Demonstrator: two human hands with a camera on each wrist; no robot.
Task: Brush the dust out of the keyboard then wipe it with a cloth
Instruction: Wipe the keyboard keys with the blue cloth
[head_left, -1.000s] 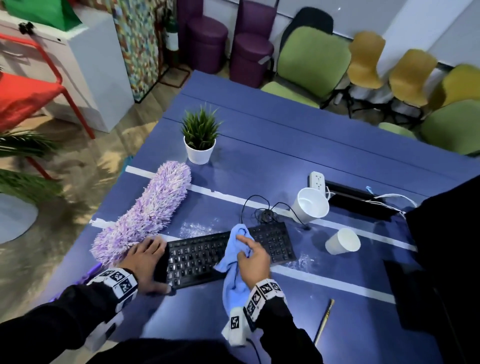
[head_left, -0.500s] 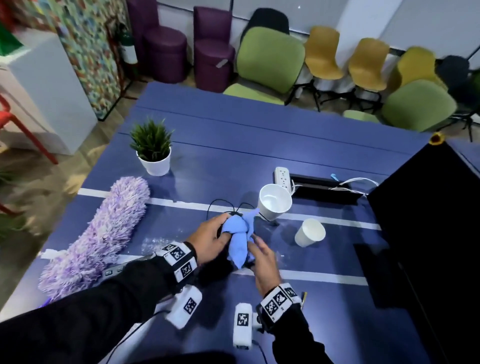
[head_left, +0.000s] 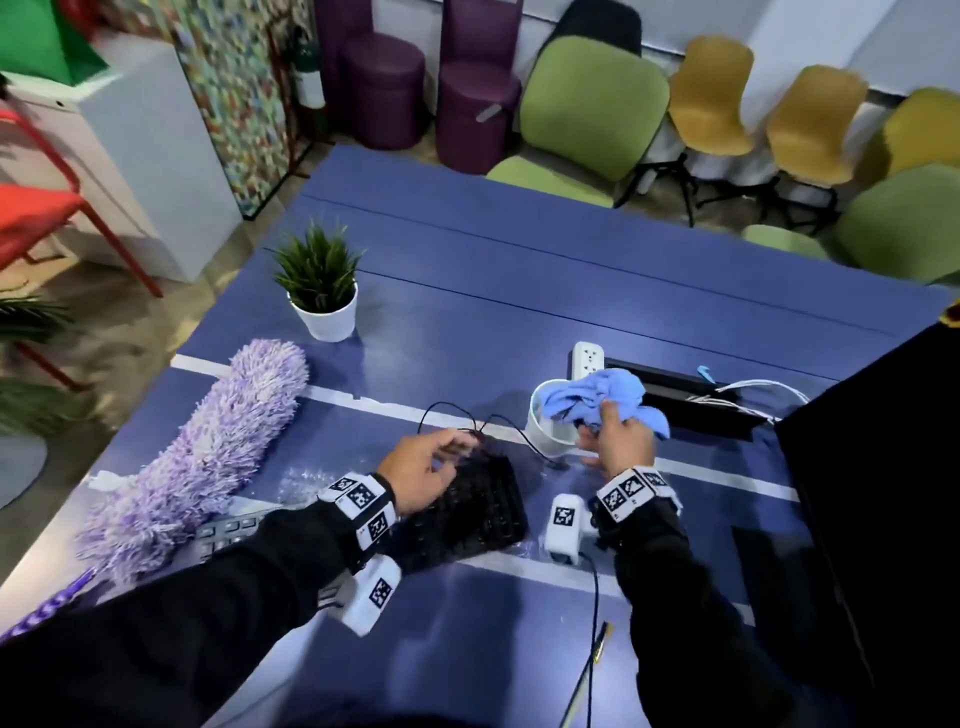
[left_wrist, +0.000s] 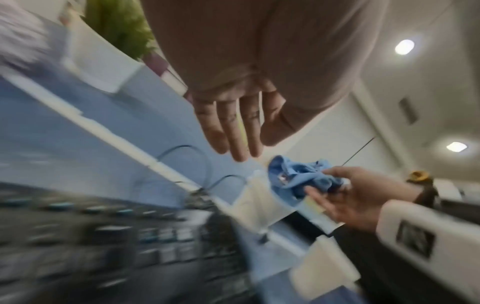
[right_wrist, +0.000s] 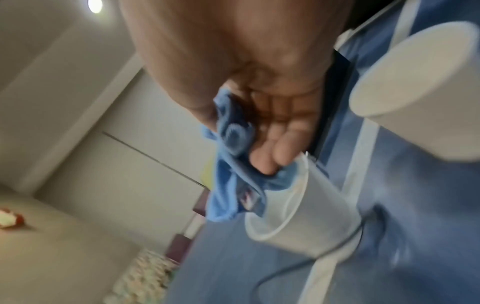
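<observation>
Blue and bunched, the soft microfibre cloth (head_left: 602, 400) is clutched in the right hand (head_left: 618, 441), fingers curled round its folds, right over the mouth of the tall white plastic cup (head_left: 545, 436) beyond the far right corner of the black corded keyboard (head_left: 467, 509). The keyboard lies on the blue table (head_left: 519, 291) with its long axis running from near-left to far-right, partly hidden under the left forearm. The left hand (head_left: 426, 467) hovers over its far right end, fingers straight and loosely spread, holding nothing. So the keyboard lies down and to the left of the cloth, and the right hand must travel back that way to wipe; the left hand is the nearer one, placed to steady the keyboard. Half a second ago both hands met at the cloth just short of the cup; since then the left has let go and the right has carried the cloth onward to the cup.
</observation>
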